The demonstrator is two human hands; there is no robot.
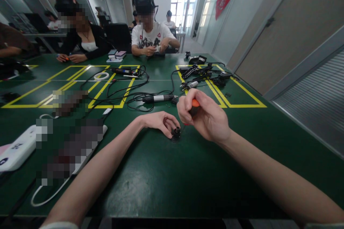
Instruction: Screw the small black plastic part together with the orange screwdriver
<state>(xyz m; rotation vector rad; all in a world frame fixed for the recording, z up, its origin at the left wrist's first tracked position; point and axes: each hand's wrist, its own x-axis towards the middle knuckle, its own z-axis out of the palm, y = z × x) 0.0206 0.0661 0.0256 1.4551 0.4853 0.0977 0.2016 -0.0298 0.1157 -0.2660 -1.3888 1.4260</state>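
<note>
Most of the view is filled by a green tabletop [228, 186], on which rectangles are marked out in yellow tape [247, 106]. At its far side a person in a white printed shirt [153, 39] is seated, and a person in a dark jacket [98, 44] is seen farther left. At the near left a white casing with dark markings [20, 150] is partly cut off by the edge of the view. Beyond the hands, a black-and-silver tool [158, 98] is surrounded by black cables. The right hand [205, 116] is raised above the tabletop, and an orange-and-black handle [195, 104] is gripped in its curled fingers. The left hand [160, 121] is held low, its thumb and fingers closed about a small black round part [176, 133], which is rested on the tabletop just below the right hand.
</note>
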